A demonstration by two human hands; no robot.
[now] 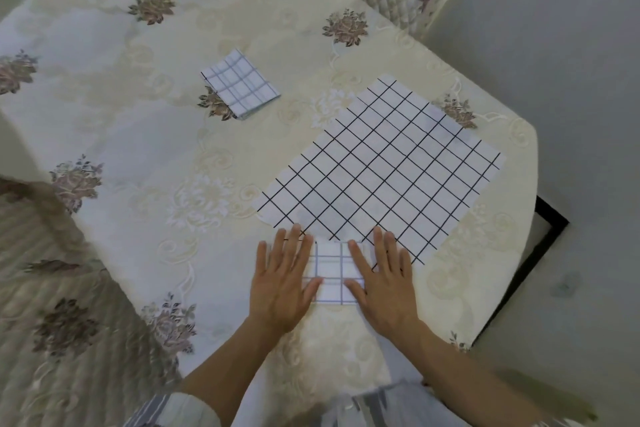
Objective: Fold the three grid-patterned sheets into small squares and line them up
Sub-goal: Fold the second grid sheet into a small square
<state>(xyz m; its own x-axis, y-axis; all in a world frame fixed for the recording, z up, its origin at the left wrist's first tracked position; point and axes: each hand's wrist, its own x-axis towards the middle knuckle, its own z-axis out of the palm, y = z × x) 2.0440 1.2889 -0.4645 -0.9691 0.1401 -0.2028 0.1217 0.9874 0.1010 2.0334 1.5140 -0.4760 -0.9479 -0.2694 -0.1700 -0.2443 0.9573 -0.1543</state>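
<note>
The near square, a sheet already folded small, lies at the near edge of the bench, pinned flat under both hands. The left hand covers its left side and the right hand its right. The fingers are straight, slightly spread and pressing down, pinching nothing.

It looks like thin, light, soft stuff that creases readily and may spring open, so it is best taken by pinching the stacked edges together at a corner.

The unfolded sheet lies just beyond, its near corner meeting the square and the fingertips. Its right corner comes close to the bench's right edge, so a careless pull could drag it off.

The far square sits well apart, with open cloth around it for lining up.
</note>
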